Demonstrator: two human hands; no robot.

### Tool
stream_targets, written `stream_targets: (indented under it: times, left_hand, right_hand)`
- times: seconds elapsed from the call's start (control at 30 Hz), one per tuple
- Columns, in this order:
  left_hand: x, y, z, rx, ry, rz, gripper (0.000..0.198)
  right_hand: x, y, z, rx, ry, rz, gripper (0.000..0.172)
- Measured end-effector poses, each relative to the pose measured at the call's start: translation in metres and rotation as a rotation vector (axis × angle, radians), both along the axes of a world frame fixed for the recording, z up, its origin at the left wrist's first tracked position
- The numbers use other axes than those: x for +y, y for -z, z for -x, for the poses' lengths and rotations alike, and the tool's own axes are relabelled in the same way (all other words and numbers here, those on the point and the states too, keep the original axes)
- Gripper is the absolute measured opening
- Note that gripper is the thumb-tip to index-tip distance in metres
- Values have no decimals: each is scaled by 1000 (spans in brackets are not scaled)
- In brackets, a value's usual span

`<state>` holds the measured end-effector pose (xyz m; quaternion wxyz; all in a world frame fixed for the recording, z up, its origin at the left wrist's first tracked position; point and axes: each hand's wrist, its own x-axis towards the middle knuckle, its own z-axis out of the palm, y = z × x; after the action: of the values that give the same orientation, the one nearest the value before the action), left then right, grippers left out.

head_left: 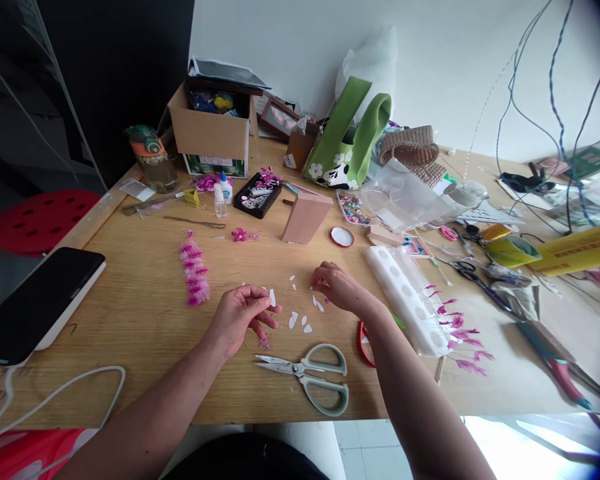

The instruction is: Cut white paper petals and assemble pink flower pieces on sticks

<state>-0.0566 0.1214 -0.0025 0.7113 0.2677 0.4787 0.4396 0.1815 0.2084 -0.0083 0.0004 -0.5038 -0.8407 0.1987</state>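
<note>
1. Nearest the camera, two bare forearms (175, 407) reach over the table (150, 307); pale-handled scissors (295, 368) lie on the near side of both hands, in neither's grip.
2. Left hand (243, 313): thumb and index finger pinch a white piece (273, 298), with the other fingers loosely spread. Just below them shows a small pink piece (265, 344); whether held or resting, I cannot tell.
3. Right hand (337, 285): fingers bent and drawn together, tips down near the tabletop; whether they grip anything cannot be told.
4. Between the hands, loose white pieces (293, 320) lie scattered. Their shaping looks done; none shows fixed to anything, so any joining seems left.
5. Beyond the left hand sits a pink flower (239, 235), apparently finished; to that hand's left lies a fuzzy pink strip (194, 273).
6. Right of the right hand, feathery pink stems (463, 333) lie along a white holed strip (399, 280), seemingly made already.
7. Well beyond the left hand stands a glue bottle (226, 190), apparently not in use.
</note>
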Motion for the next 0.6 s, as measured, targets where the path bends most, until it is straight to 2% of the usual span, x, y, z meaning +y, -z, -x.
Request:
stream_targets:
  times: [0.33, 0.43, 0.6]
  left_hand:
    - [0, 1, 1, 1, -8, -15, 35]
    - [0, 1, 1, -3, -12, -20, 34]
    - [-1, -1, -1, 1, -18, -24, 36]
  right_hand:
    - [-5, 0, 2, 9, 31, -14, 13]
    - [-8, -6, 4, 61, 62, -37, 15]
    - [-19, -23, 14, 193, 100, -58, 10]
